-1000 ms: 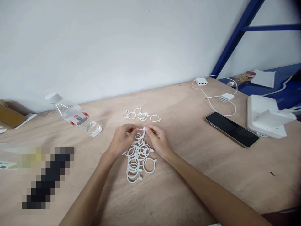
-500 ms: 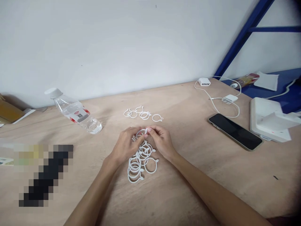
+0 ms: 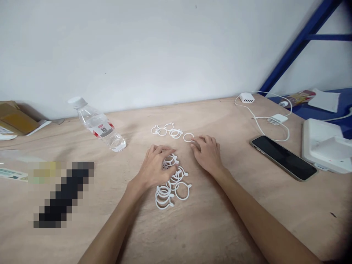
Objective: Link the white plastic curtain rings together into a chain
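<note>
My left hand (image 3: 156, 167) rests curled over the top of a loose heap of white plastic split rings (image 3: 183, 190) on the plywood table (image 3: 220, 220). Its thumb is hidden, and I cannot tell whether it grips a ring. My right hand (image 3: 206, 154) lies flat on the wood, fingertips beside a single white ring (image 3: 188, 137). That ring sits at the end of a smaller row of linked rings (image 3: 166, 130), farther from me than the heap.
A clear water bottle (image 3: 100, 128) lies to the left, beyond a pixelated blurred patch (image 3: 64, 194). To the right are a black smartphone (image 3: 283, 157), a white charger (image 3: 246, 98) with cables, and a white boxy device (image 3: 324, 146). A wall runs behind the table.
My hands have come apart from the ring they held together at the heap's top. The right hand has moved away right and farther out; the left hand has settled onto the heap.
</note>
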### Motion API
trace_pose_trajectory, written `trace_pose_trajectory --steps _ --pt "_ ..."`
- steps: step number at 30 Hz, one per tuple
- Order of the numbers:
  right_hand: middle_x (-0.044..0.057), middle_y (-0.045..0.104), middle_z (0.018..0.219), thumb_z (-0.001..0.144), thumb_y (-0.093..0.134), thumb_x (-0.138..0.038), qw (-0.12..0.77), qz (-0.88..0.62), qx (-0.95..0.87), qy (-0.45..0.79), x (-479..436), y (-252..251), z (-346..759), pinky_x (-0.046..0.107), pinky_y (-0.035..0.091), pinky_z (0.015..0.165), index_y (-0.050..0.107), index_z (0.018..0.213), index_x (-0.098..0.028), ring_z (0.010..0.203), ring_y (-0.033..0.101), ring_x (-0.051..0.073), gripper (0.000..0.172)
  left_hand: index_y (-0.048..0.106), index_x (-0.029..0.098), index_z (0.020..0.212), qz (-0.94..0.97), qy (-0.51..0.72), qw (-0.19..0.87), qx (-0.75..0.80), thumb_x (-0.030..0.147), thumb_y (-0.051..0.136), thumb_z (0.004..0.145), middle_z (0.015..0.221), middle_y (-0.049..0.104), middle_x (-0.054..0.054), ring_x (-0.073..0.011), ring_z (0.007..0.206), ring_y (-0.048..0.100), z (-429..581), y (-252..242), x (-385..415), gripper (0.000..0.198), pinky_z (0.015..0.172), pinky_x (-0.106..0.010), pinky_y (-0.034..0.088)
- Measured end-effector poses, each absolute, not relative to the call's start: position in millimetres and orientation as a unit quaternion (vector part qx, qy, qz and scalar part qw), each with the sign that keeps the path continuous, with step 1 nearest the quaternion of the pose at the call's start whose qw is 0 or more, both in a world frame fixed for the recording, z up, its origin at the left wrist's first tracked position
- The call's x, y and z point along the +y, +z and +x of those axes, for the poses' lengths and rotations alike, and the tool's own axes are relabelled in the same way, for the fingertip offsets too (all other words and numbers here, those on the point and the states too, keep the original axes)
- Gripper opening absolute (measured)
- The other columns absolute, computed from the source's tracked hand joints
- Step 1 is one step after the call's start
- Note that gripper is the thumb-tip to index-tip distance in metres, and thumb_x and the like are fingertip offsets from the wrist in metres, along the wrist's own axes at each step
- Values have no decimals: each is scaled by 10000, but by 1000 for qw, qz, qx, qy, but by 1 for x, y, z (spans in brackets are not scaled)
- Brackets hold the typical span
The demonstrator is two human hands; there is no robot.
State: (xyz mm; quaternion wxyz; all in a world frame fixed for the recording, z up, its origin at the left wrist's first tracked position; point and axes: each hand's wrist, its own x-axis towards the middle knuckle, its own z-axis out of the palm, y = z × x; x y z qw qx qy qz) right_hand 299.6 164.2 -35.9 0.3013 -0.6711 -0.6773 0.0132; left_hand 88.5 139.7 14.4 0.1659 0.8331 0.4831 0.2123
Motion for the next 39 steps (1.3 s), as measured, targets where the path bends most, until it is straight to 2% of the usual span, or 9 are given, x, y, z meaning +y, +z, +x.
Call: trace_pose_trajectory --steps 5,11,14,20,29,32,35,37,39 --pt "98 704 950 849 540 -159 355 -592 -721 55 162 -34 296 444 431 847 684 874 -199 956 549 286 151 633 180 1175 809 263 183 493 372 594 851 1178 633 -88 -258 1100 504 93 14 139 378 1001 -449 382" --pt "48 708 932 884 520 -133 460 -410 -780 109 153 -29 283 396 481 859 660 984 -232 928 588 223 198 485 182 1331 805 278 178 493 394 640 827 1299 583 -100 -272 1181 484 90 4 145 568 1024 -474 372" --pt "40 712 926 877 554 -142 491 -380 -773 130 150 -28 276 393 502 839 656 1013 -240 916 606 216 196 516 179 1297 815 286 187 468 340 641 840 1253 617 -95 -256 1159 507 89 1 148 500 1018 -441 388" --pt "46 728 987 872 595 -154 497 -378 -764 162 151 -28 274 394 513 846 654 1081 -242 944 614 211 234 605 165 1113 822 311 198 435 285 595 876 1059 672 -83 -229 1011 552 90 7 147 266 908 -380 453" --pt "37 691 789 877 580 -144 477 -385 -763 207 150 -29 275 314 501 701 686 865 -208 783 610 178 124 611 177 932 832 285 198 433 309 563 889 920 663 -61 -216 901 559 92 8 146 146 832 -351 456" --pt "40 671 779 881 572 -144 477 -393 -756 213 150 -30 276 311 496 699 679 847 -199 779 604 177 125 624 170 972 831 288 196 434 330 591 869 944 678 -64 -218 925 565 92 9 149 193 839 -348 458" --pt "49 679 805 889 557 -144 482 -390 -755 214 151 -30 276 325 500 720 680 893 -197 809 594 186 134 632 186 1085 838 281 180 433 401 617 841 1078 681 -67 -233 1037 559 91 13 162 326 933 -377 428" --pt "50 695 822 885 551 -128 478 -377 -766 208 152 -30 275 343 501 750 683 904 -202 840 586 196 152 625 198 1146 842 269 158 440 419 573 866 1164 656 -68 -234 1108 542 93 14 180 361 1002 -398 384" --pt "52 709 838 864 566 -109 466 -367 -780 202 152 -29 275 361 499 778 689 902 -199 863 577 205 158 636 192 1142 841 252 128 460 383 517 900 1152 656 -74 -225 1099 553 98 11 201 331 1019 -399 370"
